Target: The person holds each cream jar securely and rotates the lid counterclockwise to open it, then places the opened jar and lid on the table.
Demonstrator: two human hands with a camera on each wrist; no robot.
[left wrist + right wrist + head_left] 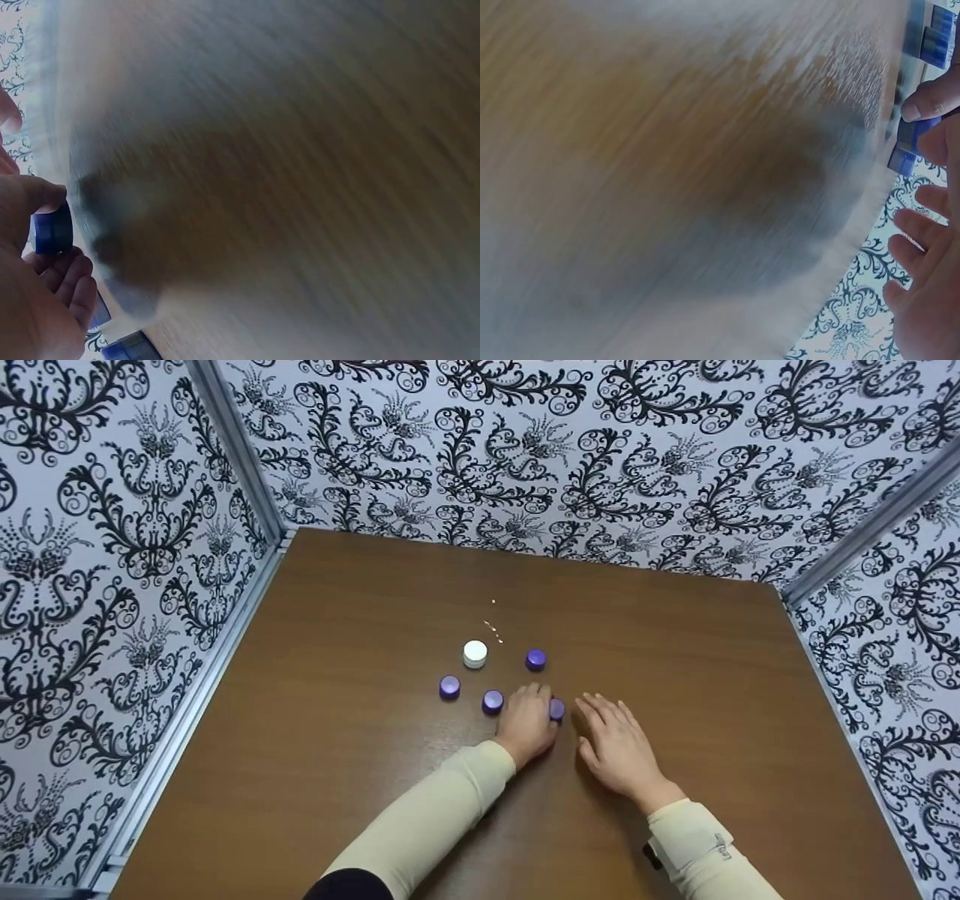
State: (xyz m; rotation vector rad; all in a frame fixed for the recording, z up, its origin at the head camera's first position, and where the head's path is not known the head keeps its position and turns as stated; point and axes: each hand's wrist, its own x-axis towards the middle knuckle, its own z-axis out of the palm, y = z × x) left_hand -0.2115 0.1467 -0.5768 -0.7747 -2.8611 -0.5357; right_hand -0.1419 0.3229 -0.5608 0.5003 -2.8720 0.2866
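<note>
My left hand (527, 720) pinches a purple bottle cap (556, 709) between thumb and fingers, down at the tabletop. In the left wrist view the held cap (54, 231) shows dark blue, with the thumb above it and curled fingers below. Just right of it, my right hand (616, 744) lies low over the table, palm down, fingers loosely extended and apart from the cap. Other purple caps stand around the left hand: one (493, 702) directly left, another (450, 688) farther left, and a third (535, 660) beyond the fingertips.
Behind the left purple caps stands a white round lid-like piece (475, 654). Small bright flecks (493, 628) mark the brown tabletop (337, 660) beyond it. Patterned panels (495, 457) with metal frame posts (238, 450) enclose the table at the back and sides.
</note>
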